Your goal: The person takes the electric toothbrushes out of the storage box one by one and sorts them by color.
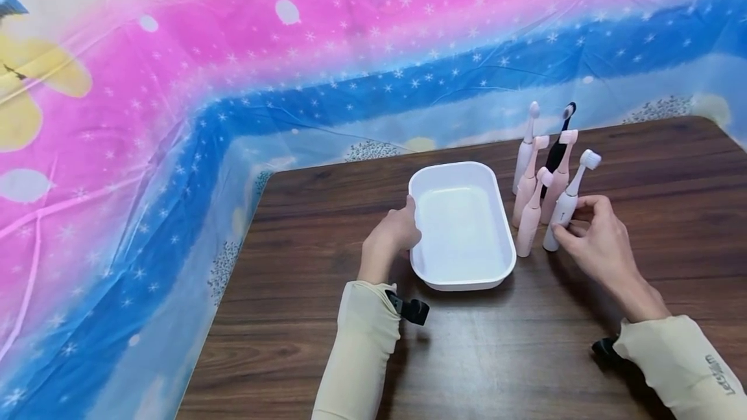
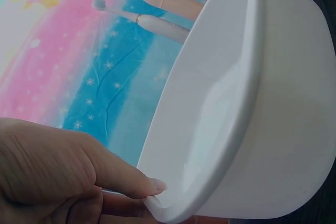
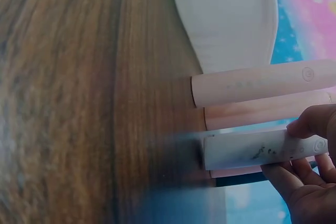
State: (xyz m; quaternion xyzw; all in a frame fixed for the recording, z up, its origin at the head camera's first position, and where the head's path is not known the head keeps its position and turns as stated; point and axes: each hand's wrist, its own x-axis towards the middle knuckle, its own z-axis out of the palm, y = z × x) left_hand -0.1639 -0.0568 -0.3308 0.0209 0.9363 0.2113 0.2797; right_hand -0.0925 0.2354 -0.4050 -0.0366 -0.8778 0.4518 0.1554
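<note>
My left hand (image 1: 392,233) grips the left rim of an empty white plastic basin (image 1: 461,282); in the left wrist view the thumb presses just inside the rim. To the basin's right, my right hand (image 1: 604,245) pinches the handle of a white electric toothbrush (image 1: 563,211) that stands upright, leaning slightly. Close beside it stand three pink electric toothbrushes (image 1: 528,231), a black toothbrush (image 1: 555,156) and another white toothbrush (image 1: 522,159) at the back. The right wrist view shows thumb and fingers on the white handle (image 3: 236,150), near its button.
The brown wooden table (image 1: 303,264) carries everything. Behind it and along its left side hangs a pink and blue patterned cloth (image 1: 350,37). Black straps (image 1: 411,308) sit at both wrists, by the cream sleeves (image 1: 362,342).
</note>
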